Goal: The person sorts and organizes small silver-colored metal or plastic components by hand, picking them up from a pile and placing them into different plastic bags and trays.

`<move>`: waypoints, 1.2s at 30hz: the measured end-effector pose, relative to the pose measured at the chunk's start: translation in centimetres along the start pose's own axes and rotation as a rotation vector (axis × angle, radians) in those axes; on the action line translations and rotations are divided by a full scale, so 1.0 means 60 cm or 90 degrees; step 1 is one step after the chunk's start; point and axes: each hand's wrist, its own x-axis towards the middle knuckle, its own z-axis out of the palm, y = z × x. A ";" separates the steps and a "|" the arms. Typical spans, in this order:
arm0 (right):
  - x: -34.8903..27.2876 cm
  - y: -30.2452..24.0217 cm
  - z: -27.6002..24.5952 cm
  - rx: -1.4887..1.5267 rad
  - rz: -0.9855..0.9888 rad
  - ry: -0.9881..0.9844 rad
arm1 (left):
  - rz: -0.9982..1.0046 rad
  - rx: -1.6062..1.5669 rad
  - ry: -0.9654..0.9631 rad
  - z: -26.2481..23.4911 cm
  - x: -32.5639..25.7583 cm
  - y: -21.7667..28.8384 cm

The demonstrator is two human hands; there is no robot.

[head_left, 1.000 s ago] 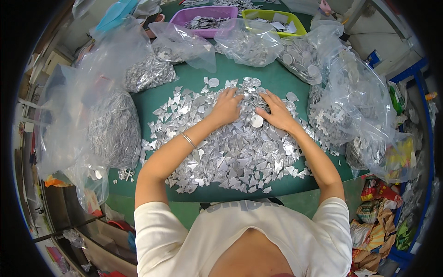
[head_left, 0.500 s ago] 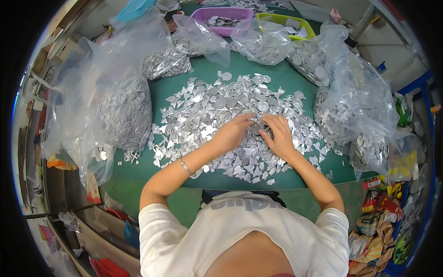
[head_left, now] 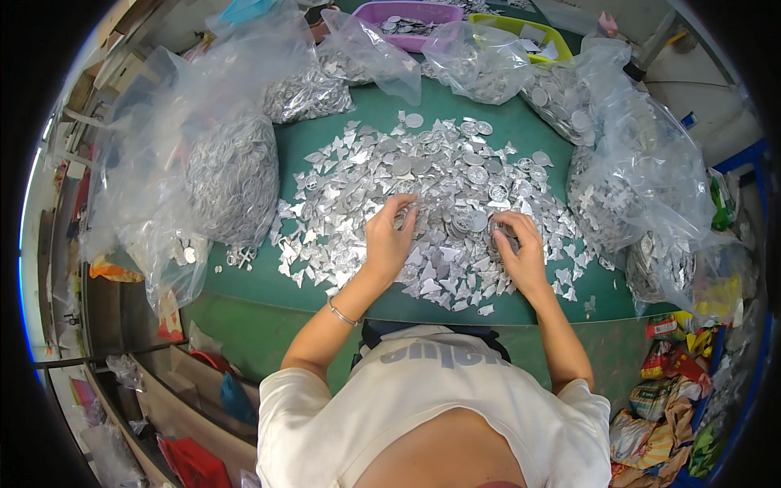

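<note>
A broad heap of flat silver-grey metal pieces point(head_left: 439, 268) covers the middle of the green table point(head_left: 244, 285). Pointed shapes are mixed with round discs and openwork pieces. My left hand point(head_left: 390, 237) hovers at the heap's centre, thumb and forefinger curved with a gap between them; no held piece shows. Over the right part, my right hand point(head_left: 522, 250) has its fingers bent down and its thumb drawn close. Whatever lies between those fingertips is too small to make out. A round openwork disc point(head_left: 464, 220) lies between my hands.
Clear plastic bags of metal pieces ring the heap: a bulging bag point(head_left: 232, 179) at left, another bag point(head_left: 602, 199) at right, several behind. At the back stand a purple basket point(head_left: 443, 11) and a yellow-green basket point(head_left: 561, 41). Colourful packets point(head_left: 651, 398) lie below right.
My hands were close together at the heap's centre and are now apart. The left has shifted left, the right a little right and down. The whole view has shifted slightly.
</note>
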 end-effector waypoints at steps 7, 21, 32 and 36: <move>-0.001 -0.045 0.015 0.172 0.067 -0.066 | 0.101 -0.043 -0.148 0.029 -0.039 0.047; -0.024 -0.085 -0.424 -0.172 -0.047 0.742 | 0.158 0.100 -0.342 0.063 -0.014 0.019; 0.074 0.189 -0.714 -0.661 0.257 0.188 | 0.151 0.035 -0.234 0.069 -0.029 -0.006; 0.065 -0.024 -0.511 -0.534 -0.029 0.421 | 0.048 0.010 -0.178 0.054 -0.022 -0.002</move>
